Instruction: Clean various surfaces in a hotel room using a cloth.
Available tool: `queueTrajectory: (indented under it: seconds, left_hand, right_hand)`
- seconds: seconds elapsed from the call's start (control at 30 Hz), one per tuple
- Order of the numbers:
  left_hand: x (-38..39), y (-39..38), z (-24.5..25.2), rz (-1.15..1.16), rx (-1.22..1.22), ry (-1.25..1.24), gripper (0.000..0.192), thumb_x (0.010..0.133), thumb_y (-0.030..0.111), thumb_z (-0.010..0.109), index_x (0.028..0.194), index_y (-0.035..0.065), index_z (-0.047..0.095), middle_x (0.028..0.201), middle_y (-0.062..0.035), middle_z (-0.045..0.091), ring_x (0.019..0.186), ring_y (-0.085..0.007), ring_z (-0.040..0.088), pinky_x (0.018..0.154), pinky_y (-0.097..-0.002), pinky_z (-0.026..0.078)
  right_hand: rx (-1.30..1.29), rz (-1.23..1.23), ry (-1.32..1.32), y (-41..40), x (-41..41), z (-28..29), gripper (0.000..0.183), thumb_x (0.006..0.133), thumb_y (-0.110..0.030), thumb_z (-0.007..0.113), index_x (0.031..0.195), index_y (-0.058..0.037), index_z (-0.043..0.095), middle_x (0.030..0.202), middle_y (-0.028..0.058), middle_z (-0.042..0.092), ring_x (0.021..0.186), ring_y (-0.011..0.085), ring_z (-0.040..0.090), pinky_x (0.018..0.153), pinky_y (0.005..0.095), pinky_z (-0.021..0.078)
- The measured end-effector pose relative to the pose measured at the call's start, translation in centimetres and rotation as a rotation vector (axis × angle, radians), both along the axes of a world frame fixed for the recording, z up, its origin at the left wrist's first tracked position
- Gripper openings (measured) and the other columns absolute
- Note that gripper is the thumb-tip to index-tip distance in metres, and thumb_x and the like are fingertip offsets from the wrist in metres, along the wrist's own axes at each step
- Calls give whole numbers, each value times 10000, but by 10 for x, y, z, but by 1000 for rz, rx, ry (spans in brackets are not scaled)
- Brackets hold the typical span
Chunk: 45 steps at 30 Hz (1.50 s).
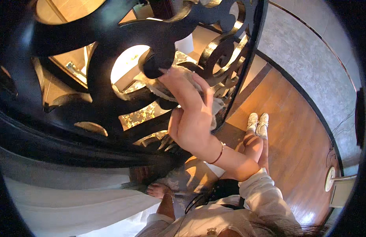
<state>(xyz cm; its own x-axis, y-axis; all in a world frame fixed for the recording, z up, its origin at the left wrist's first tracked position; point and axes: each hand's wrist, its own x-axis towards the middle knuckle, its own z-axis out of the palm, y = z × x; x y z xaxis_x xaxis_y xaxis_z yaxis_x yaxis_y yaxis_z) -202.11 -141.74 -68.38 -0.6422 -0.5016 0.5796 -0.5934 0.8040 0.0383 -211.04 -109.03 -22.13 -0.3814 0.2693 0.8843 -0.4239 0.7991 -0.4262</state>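
My right hand (191,121) is raised against a black openwork screen (108,86) with carved scrolls and gold-coloured inner edges. Between its bent fingers and the scrollwork is a greyish-beige cloth (218,105), partly hidden by the hand. The fingers bear on one of the curls, and a thin dark red bracelet circles the wrist. Lower down, my left hand (156,189) rests at a dark edge beside a white curtain (82,201). What lies under its fingers is too dark to make out.
Through the screen's openings show lit tan surfaces and a gold-and-dark patterned surface (141,115). Wooden flooring (295,127) extends to the right, bounded by a mottled grey surface (292,38) with a black border. A round white object (329,179) is at the far right.
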Motion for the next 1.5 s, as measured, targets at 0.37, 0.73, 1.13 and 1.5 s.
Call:
queueTrajectory:
  seconds: [0.37, 0.73, 1.13, 1.5]
  left_hand:
    - [-8, 40, 28, -19, 129, -60, 239, 922, 208, 469, 965, -13, 547, 981, -226, 552, 987, -407, 528, 896, -507, 422]
    - [-5, 9, -19, 8, 188, -69, 264, 928, 225, 471, 970, -28, 536, 993, -220, 528, 986, -392, 508, 897, -493, 407]
    - [-8, 1, -21, -80, -26, 41, 298, 936, 261, 481, 1014, -22, 536, 1001, -209, 536, 987, -394, 505, 909, -488, 401]
    - [-107, 70, 39, -159, 106, 122, 306, 940, 258, 480, 1034, -28, 534, 1041, -222, 536, 1021, -403, 507, 927, -494, 401]
  right_hand:
    - [211, -300, -74, -17, 7, 8, 369, 801, -147, 573, 1157, -48, 574, 1199, 178, 587, 1215, 337, 513, 959, 474, 394]
    - [265, -247, -147, -14, 22, 13, 427, 813, -159, 563, 1232, -74, 568, 1241, 126, 589, 1208, 282, 506, 963, 456, 375]
    - [211, -335, -36, -16, 11, 3, 398, 811, -154, 570, 1205, -139, 623, 1294, 57, 597, 1161, 247, 505, 940, 404, 336]
    - [345, -298, -53, -24, 24, 10, 442, 809, -134, 585, 1243, -53, 596, 1091, 133, 655, 1180, 245, 539, 975, 418, 395]
